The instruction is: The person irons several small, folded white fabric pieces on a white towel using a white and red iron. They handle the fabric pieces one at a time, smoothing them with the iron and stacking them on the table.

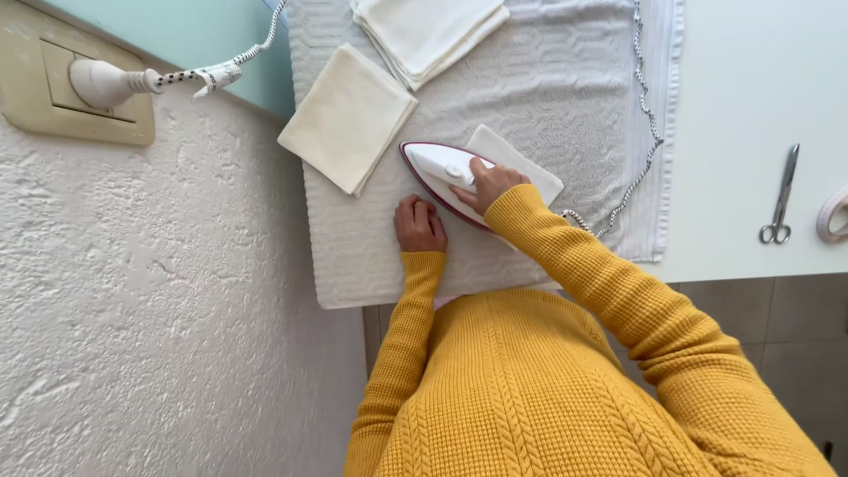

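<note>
Your right hand [488,184] is wrapped around the handle of the white iron [439,170] with the dark red edge, fingers curled over the top so the soleplate sits flat on a small cream cloth [521,163] just right of the frame's centre; that grip looks suited to pressing down while steering the pointed nose toward the left. Your left hand [419,224] lies just beside the iron at its lower left, knuckles up and fingers bent loosely, holding nothing and resting on the white ribbed towel [565,79]; it seems placed there to steady the padding, close to the hot plate but apart from it. Two more lots of cream cloth lie higher in the frame: a single folded square [346,117] left of the iron, overhanging the towel's left edge, and a small stack of folded cloths [430,31] at the top edge, both well out of the iron's way. The speckled cord [643,115] runs up along the towel's right side and comes round at the upper left to a plug [104,82] in a cream wall socket [35,97]. The towel is spread over a white bench [751,106], serving as a pad. Scissors [781,199] lie closed on the bare bench at right, and something pale and rounded shows at the right edge, too cropped to identify. A rough white plaster wall [150,336] fills the left, and grey floor tiles [795,336] show at lower right.
</note>
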